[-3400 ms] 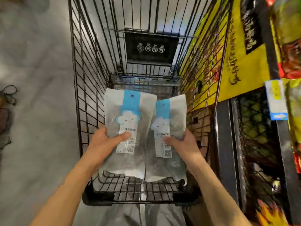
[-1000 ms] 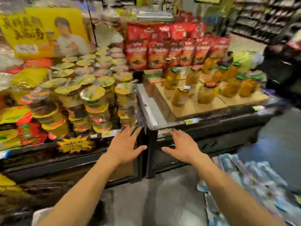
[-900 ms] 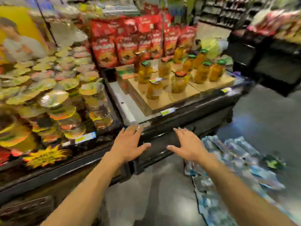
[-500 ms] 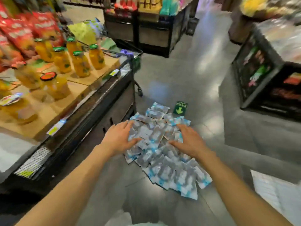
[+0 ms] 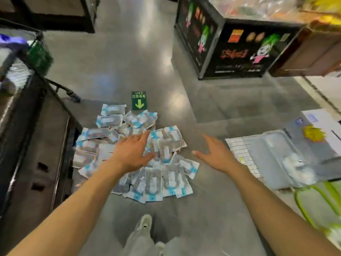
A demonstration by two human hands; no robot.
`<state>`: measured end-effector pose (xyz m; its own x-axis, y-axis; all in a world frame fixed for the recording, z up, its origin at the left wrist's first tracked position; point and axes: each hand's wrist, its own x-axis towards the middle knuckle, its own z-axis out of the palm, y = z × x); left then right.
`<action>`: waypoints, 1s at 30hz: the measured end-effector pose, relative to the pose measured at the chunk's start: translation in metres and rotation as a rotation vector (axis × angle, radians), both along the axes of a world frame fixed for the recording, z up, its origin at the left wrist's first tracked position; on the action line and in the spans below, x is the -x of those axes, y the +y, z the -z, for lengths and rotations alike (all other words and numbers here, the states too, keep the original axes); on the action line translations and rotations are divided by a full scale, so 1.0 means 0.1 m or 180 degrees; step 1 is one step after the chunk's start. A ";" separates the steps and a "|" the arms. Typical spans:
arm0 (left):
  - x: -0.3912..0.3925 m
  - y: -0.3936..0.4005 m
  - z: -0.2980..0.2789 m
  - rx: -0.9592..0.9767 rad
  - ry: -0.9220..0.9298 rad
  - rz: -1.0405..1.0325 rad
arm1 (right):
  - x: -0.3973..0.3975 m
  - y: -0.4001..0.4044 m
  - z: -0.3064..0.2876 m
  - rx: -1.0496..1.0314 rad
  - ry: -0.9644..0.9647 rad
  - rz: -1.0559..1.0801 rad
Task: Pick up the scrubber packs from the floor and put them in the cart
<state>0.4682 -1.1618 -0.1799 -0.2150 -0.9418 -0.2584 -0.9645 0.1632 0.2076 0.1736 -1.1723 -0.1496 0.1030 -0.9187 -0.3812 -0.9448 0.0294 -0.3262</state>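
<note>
A grey polished shop floor runs between dark display stands. The scrubber packs lie in one overlapping heap on it, too many to count, beside a green exit sticker. Left hand hovers over the heap, right hand beside it; both are spread, holding nothing.

scrubber packs: one overlapping pile on floor, roughly two dozen or more, exact count hidden by overlap and blur | hands: 2 – left hand, right hand | green exit floor sticker: 1 | shoe: 1 plain, second partly seen | black display stand: 1
</note>
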 end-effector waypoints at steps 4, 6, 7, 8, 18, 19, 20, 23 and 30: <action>-0.07 -0.35 0.55 -0.0192 0.0141 -0.0016 | -0.02 -0.21 0.52 -0.0166 0.0110 0.0161; -0.06 -0.47 0.95 -0.0295 0.0160 -0.0014 | -0.02 -0.35 0.93 -0.0252 0.0103 0.0221; -0.04 -0.51 1.18 -0.0313 0.0152 -0.0001 | -0.02 -0.41 1.18 -0.0271 0.0079 0.0239; -0.03 -0.55 1.39 -0.0316 0.0151 0.0002 | -0.02 -0.48 1.41 -0.0277 0.0075 0.0258; 0.11 -1.00 4.84 -0.0524 0.0304 -0.0081 | 0.07 -0.96 4.99 -0.0290 -0.0132 0.0320; 0.09 -1.02 5.20 -0.0556 0.0326 -0.0133 | 0.09 -0.98 5.37 -0.0270 -0.0139 0.0311; 0.06 -1.05 5.57 -0.0583 0.0394 -0.0184 | 0.12 -1.00 5.73 -0.0243 -0.0140 0.0315; -0.02 -1.07 6.49 -0.0534 0.0481 -0.0247 | 0.20 -1.06 6.67 -0.0196 -0.0133 0.0309; -0.06 -1.12 7.58 -0.0159 0.0883 -0.0336 | 0.38 -1.16 7.93 0.0031 -0.0205 0.0349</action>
<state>0.4742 -1.2737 -0.9384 -0.1856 -0.9503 -0.2500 -0.8809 0.0481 0.4708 0.1357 -1.2887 -0.9427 0.0257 -0.9294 -0.3682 -0.9132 0.1280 -0.3868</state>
